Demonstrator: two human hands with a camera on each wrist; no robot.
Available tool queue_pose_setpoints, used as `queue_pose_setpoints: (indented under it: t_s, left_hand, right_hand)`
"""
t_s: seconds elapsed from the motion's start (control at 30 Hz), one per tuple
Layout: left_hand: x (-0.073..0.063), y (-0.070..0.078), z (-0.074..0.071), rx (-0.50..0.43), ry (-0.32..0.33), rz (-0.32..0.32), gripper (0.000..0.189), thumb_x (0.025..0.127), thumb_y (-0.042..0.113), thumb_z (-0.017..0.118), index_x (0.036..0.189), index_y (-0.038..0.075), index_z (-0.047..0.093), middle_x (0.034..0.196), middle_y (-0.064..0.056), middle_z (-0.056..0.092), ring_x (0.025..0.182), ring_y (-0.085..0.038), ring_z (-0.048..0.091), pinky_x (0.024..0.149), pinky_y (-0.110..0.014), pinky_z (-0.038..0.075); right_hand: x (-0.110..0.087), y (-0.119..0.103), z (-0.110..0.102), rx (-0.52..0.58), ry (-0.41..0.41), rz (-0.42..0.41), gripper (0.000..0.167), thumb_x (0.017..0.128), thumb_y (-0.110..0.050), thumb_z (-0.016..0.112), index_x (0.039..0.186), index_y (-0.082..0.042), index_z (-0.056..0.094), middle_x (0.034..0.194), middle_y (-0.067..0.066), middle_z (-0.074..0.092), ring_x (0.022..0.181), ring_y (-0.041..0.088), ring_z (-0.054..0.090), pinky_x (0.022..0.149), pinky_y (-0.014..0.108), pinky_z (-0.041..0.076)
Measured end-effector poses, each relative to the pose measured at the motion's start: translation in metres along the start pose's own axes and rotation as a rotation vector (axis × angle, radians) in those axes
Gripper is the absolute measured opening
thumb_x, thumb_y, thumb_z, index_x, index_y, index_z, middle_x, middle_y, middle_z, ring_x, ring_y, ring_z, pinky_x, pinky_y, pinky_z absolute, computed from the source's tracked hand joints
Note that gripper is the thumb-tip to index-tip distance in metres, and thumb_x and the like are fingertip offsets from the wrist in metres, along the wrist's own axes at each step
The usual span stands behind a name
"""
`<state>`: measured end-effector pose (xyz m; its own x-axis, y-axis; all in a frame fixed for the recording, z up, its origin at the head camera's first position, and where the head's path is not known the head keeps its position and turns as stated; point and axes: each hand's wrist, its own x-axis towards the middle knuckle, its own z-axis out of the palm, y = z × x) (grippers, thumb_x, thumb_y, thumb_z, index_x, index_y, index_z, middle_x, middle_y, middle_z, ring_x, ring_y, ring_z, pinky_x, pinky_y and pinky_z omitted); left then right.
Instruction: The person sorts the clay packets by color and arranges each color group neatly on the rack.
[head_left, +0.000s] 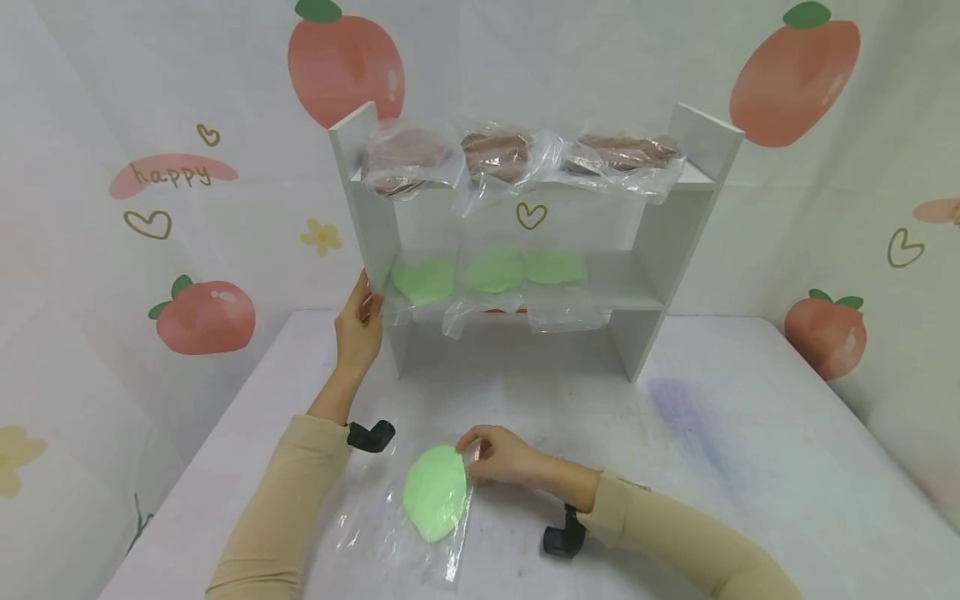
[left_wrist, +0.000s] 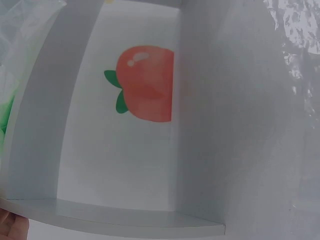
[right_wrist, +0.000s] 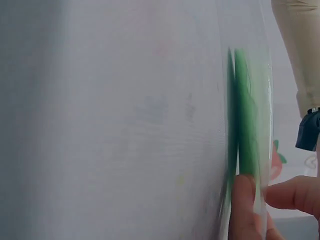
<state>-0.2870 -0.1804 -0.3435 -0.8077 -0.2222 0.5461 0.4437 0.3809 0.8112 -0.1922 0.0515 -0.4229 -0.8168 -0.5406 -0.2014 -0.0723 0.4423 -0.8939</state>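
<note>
My right hand point(head_left: 504, 455) pinches the upper right edge of a clear plastic bag point(head_left: 456, 557) holding a flat, light green oval piece point(head_left: 435, 493). The bag is tilted up above the white table. Edge-on in the right wrist view, the green piece point(right_wrist: 245, 112) stands between clear film, with thumb and fingers at its lower end. My left hand point(head_left: 358, 327) rests against the outer side of the white shelf's left panel point(head_left: 375, 237). Only bits of its fingers point(left_wrist: 15, 227) show in the left wrist view, outside the panel; none show on its inner face.
Several clear-bagged green pieces point(head_left: 495, 271) lie along the middle shelf board point(head_left: 622, 287). Bagged brown items point(head_left: 495, 157) lie on the top board. Behind stands a white backdrop point(head_left: 247, 75) with printed fruit. A bluish stain point(head_left: 686, 417) marks the white table point(head_left: 735, 367).
</note>
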Motion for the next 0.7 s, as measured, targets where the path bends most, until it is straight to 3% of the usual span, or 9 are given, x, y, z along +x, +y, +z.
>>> queue_pose_setpoints:
  t_s: [0.2, 0.37, 0.53, 0.7]
  left_hand:
    - [-0.001, 0.000, 0.000, 0.008, -0.003, 0.007, 0.049, 0.095, 0.000, 0.047, 0.143, 0.010, 0.038, 0.131, -0.027, 0.052, 0.118, -0.040, 0.055, 0.097, -0.050, 0.048]
    - [0.000, 0.000, 0.000, 0.003, -0.010, -0.006, 0.049, 0.096, 0.001, 0.047, 0.143, 0.011, 0.038, 0.132, -0.026, 0.051, 0.119, -0.040, 0.054, 0.097, -0.048, 0.048]
    - [0.001, -0.002, 0.000, -0.001, -0.018, -0.021, 0.050, 0.096, 0.003, 0.047, 0.144, 0.013, 0.037, 0.134, -0.023, 0.051, 0.120, -0.036, 0.055, 0.098, -0.047, 0.048]
    - [0.001, -0.002, 0.000, 0.004, -0.020, -0.026, 0.049, 0.096, 0.004, 0.047, 0.144, 0.013, 0.037, 0.135, -0.023, 0.051, 0.120, -0.036, 0.055, 0.098, -0.047, 0.048]
  right_hand:
    - [-0.001, 0.001, -0.007, 0.089, -0.034, 0.007, 0.034, 0.078, 0.007, 0.056, 0.111, 0.000, 0.060, 0.074, 0.002, 0.053, 0.063, 0.009, 0.055, 0.060, 0.020, 0.053]
    - [-0.003, 0.001, -0.011, 0.096, -0.051, -0.002, 0.033, 0.081, 0.005, 0.053, 0.113, 0.001, 0.063, 0.073, 0.001, 0.057, 0.065, 0.008, 0.052, 0.062, 0.019, 0.051]
    - [-0.003, 0.002, -0.014, 0.086, 0.014, -0.008, 0.027, 0.085, -0.003, 0.055, 0.110, -0.001, 0.066, 0.096, 0.007, 0.065, 0.068, 0.008, 0.054, 0.062, 0.021, 0.053]
    - [-0.004, 0.002, -0.017, 0.135, 0.067, -0.004, 0.031, 0.082, -0.012, 0.068, 0.110, -0.002, 0.063, 0.117, 0.014, 0.058, 0.070, 0.008, 0.058, 0.063, 0.023, 0.056]
